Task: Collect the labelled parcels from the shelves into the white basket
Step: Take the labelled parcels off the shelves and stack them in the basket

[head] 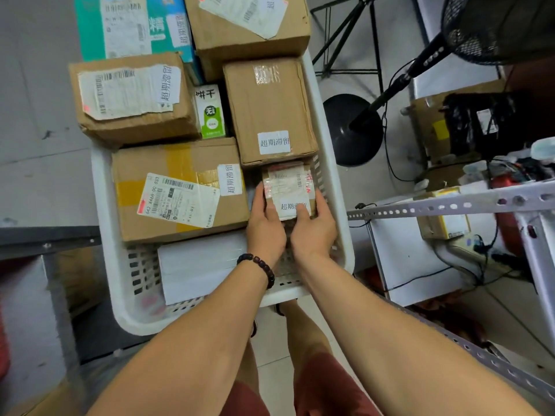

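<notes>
Small parcel (288, 190), taped, white-labelled

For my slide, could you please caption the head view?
Both hands lower a small labelled parcel into the crowded white basket.

Both forearms extended forward, left hand (265, 232) and right hand (312, 232) side by side, fingers curled, gripping

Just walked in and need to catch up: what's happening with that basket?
A person's left hand and right hand together hold a small labelled parcel, low in the white basket at its right side. Several cardboard boxes already fill much of it.
</notes>
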